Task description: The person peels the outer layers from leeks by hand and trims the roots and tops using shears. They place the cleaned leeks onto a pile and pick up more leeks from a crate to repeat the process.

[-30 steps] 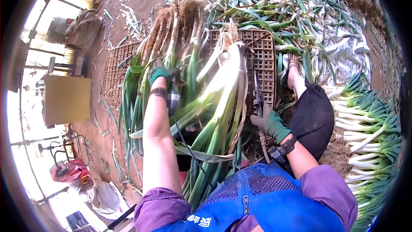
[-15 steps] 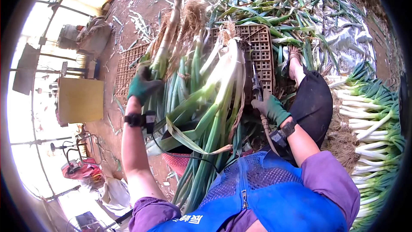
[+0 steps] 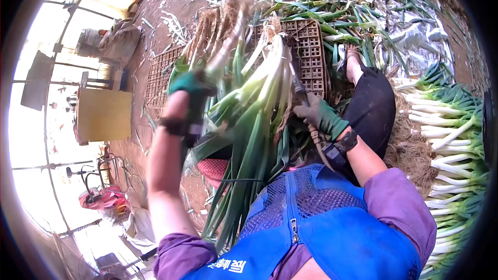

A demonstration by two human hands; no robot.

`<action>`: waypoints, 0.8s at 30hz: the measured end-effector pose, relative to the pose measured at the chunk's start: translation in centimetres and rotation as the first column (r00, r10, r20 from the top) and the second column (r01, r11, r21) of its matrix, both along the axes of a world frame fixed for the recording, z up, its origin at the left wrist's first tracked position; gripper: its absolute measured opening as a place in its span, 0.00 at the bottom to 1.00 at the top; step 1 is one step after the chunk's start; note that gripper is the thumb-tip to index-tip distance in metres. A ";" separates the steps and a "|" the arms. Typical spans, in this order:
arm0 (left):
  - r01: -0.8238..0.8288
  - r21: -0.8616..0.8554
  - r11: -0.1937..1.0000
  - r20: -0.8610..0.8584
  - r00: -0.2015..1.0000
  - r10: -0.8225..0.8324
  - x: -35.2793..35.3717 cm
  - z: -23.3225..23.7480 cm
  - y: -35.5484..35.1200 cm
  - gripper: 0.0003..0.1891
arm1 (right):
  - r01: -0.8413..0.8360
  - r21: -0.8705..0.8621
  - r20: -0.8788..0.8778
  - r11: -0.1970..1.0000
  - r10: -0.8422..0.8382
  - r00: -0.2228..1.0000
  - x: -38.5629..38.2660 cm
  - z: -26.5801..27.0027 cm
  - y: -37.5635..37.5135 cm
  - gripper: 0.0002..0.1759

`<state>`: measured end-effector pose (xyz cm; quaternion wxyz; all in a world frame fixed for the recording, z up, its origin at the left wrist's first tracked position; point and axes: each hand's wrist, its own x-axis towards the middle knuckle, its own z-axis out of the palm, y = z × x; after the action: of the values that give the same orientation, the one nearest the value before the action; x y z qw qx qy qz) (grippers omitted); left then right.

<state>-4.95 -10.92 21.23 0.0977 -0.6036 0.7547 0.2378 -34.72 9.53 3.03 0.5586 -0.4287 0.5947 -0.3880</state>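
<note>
My left hand, in a green and dark glove, is blurred by motion, but its fingers appear wrapped round a large green onion. That stalk's root end tilts up and to the right. In my gloved right hand is an air gun with a slim nozzle and a hose running down from the grip. Between my hands lies a bunch of pale, peeled green onions, leaves hanging toward my lap. Unpeeled green onions with brown roots lie beyond my left hand.
Brown plastic crates stand under the onions. Finished green onions lie in a row at the right, beside my leg. Leaf scraps cover the ground ahead. A yellow board stands at the left.
My left hand has moved right and slightly down, closer to my body, and the stalk with it has swung rightward at its root end. The air gun has shifted slightly left.
</note>
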 end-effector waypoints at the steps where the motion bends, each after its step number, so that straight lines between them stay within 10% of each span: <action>1: 0.002 -0.023 1.000 0.179 0.984 0.002 -3.5 -0.6 1.8 0.29 | -0.015 -0.004 -0.003 1.000 0.015 1.000 0.4 1.6 0.5 0.27; 6: -0.051 0.171 0.984 -0.054 0.997 0.062 -4.1 -14.2 0.8 0.16 | -0.198 -0.037 -0.064 0.979 0.196 0.979 2.1 7.2 4.1 0.27; 11: -0.138 0.395 0.908 -0.376 0.878 0.297 -1.2 -14.4 0.4 0.08 | -0.239 0.142 -0.040 0.961 0.247 0.968 3.2 7.4 3.7 0.24; 24: -0.030 0.002 1.000 -0.059 0.998 0.030 -3.1 -10.7 1.5 0.16 | -0.349 0.024 -0.204 0.937 0.346 0.916 4.6 3.7 -3.1 0.23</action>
<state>-8.09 -9.46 10.50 0.0721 -0.6076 0.7479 0.2575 -30.09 6.40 6.75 0.5515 -0.5686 0.5609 -0.2405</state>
